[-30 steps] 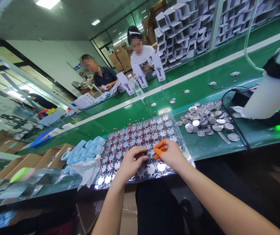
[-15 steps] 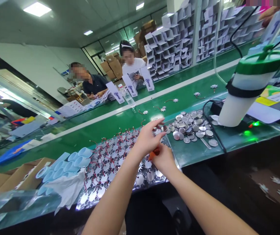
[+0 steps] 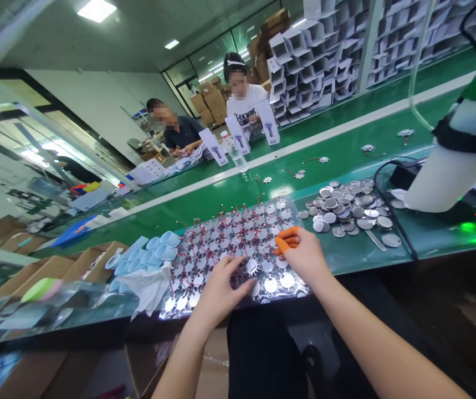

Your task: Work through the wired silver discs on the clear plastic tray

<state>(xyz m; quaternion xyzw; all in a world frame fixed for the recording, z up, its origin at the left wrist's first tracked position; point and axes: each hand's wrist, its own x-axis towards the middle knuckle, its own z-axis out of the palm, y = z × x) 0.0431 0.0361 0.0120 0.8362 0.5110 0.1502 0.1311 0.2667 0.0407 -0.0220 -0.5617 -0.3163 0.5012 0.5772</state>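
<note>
A sheet of star-shaped aluminium LED boards point(image 3: 238, 238) with red wires lies on a shiny backing at the near edge of the bench. My left hand point(image 3: 225, 285) rests on the boards with its fingers spread and holds nothing visible. My right hand point(image 3: 302, 255), with orange finger cots point(image 3: 285, 241), sits over the right edge of the sheet, its fingers bunched. Whatever may lie between those fingertips is hidden. To the right of that hand lies a heap of round silver metal discs point(image 3: 346, 210).
Pale blue plastic sleeves point(image 3: 150, 252) and a crumpled white glove point(image 3: 148, 288) lie left of the boards, beside a cardboard box point(image 3: 71, 271). A white cylindrical machine point(image 3: 454, 172) stands at right. Two co-workers point(image 3: 208, 124) sit across the green conveyor belt point(image 3: 238, 191), which carries loose star boards.
My hands were crossed above the boards and are now apart, the left lowered onto the sheet and the right to its side. The view has swung slightly.
</note>
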